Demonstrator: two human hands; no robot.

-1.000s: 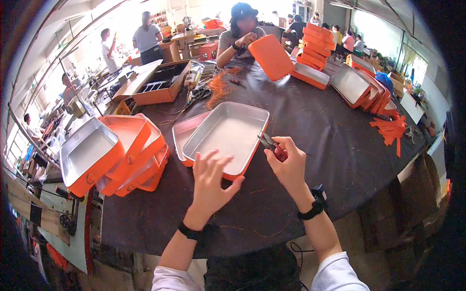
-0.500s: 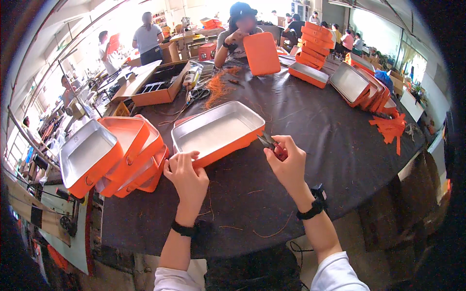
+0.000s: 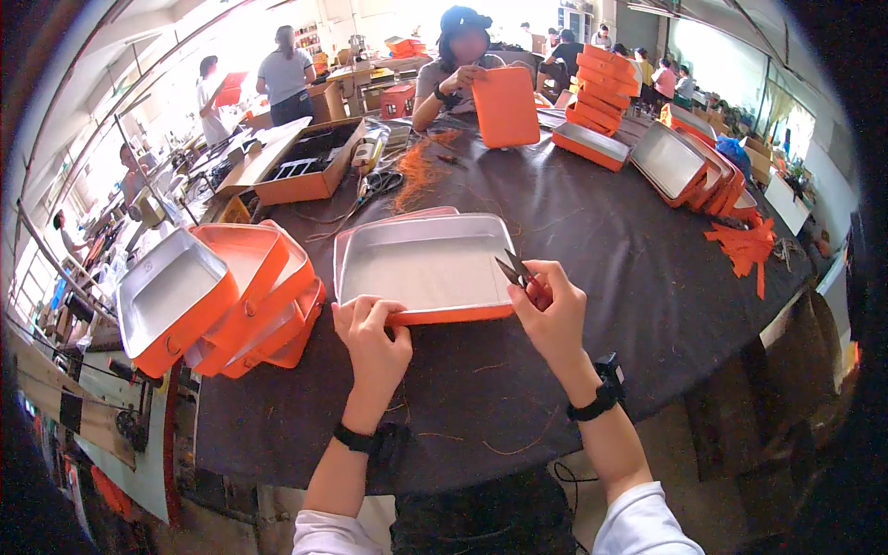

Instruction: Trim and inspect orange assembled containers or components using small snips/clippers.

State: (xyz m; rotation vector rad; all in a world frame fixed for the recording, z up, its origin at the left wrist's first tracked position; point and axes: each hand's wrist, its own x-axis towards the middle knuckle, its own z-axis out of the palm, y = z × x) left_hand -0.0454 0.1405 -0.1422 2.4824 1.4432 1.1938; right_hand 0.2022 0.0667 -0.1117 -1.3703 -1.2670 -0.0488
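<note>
Left hand (image 3: 370,338) curled over near edge of orange tray (image 3: 427,268), thumb on top, fingers on the rim, gripping it. Right hand (image 3: 553,310) closed round small thread snips (image 3: 515,271), blades pointing up-left, tips over tray's near right corner. Black bands on both wrists.

Tray on dark table (image 3: 592,240), straight ahead, silver lining up, long side now square to the body. Second tray of same kind under it, pink-orange rim showing at far left. Versus half a second ago: tray turned clockwise, was angled with right end higher, now level; left hand shifted right with it along near edge. A second ago left hand was spread open above tray, not gripping. Right hand and snips hardly moved.

Left of tray: slanted stack of orange trays (image 3: 222,296), touching table edge. Farther back: loose orange thread pile (image 3: 418,166), scissors (image 3: 375,182), open cardboard box (image 3: 301,166). Right side: more tray stacks (image 3: 689,166), orange strips (image 3: 745,245). Across table, a person holding an orange lid (image 3: 505,106) upright; lid tilted differently than before.
</note>
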